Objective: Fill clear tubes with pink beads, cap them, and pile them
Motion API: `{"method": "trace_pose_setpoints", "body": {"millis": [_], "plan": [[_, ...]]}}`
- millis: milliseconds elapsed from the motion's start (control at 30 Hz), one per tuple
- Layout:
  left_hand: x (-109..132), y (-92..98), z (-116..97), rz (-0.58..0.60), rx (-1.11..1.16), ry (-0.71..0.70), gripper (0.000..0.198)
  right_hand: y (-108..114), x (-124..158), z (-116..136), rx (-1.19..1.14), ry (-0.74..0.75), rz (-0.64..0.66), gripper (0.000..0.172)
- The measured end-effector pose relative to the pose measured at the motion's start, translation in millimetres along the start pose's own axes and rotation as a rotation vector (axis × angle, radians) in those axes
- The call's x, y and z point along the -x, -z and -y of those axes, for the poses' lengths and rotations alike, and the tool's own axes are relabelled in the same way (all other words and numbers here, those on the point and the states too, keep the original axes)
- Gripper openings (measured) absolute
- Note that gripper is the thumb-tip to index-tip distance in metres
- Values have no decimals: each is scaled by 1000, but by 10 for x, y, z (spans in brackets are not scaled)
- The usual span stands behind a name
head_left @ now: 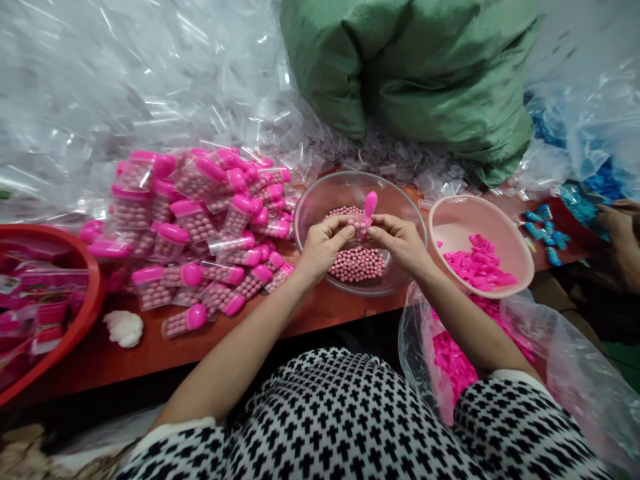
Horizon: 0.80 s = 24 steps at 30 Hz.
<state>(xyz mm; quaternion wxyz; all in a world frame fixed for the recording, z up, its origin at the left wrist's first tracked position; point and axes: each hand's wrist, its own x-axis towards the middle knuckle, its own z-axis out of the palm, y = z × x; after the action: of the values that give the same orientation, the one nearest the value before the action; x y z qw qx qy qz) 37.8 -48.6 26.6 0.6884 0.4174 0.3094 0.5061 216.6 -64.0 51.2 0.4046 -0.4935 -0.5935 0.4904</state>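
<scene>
Above a clear plastic bowl (311, 257) of pink beads (357, 265), both my hands meet on a small clear container (359, 227) with beads inside. Its bright pink cap (370, 203) stands up from the top, tilted open. My left hand (324, 245) pinches the container's left side between thumb and fingers. On the other side, my right hand (399, 243) has thumb and fingers closed at the container near the cap's base. Fingers partly hide the container. Left of the bowl lies a heap of bead-filled clear containers (197, 223) with pink caps.
A pale pink basin (523, 267) with pink caps (480, 263) stands right of the bowl. Behind are loose clear containers (200, 80) and a green sack (415, 80). A red tub (93, 300) and white wad (124, 328) sit left. Another person's hand (620, 227) is far right.
</scene>
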Motion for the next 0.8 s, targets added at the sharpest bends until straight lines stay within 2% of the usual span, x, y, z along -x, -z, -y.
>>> {"method": "trace_pose_setpoints", "body": {"millis": [133, 233, 333, 500, 667, 800], "plan": [[21, -21, -5, 42, -62, 1, 40, 75, -36, -18, -151, -103, 31, 44], [14, -22, 19, 32, -106, -37, 39, 61, -63, -58, -188, -58, 47, 45], [10, -5, 39, -16, -175, -107, 35, 49, -79, -95, -162, 7, 4, 46], [26, 20, 49, -1, -294, -143, 30, 170, -46, 88, 171, 248, -169, 43], [58, 9, 70, 12, -485, -239, 27, 222, -2, 328, 615, 526, -24, 24], [93, 0, 20, -34, -606, -328, 23, 189, 11, 315, 713, 563, 0, 25]]}}
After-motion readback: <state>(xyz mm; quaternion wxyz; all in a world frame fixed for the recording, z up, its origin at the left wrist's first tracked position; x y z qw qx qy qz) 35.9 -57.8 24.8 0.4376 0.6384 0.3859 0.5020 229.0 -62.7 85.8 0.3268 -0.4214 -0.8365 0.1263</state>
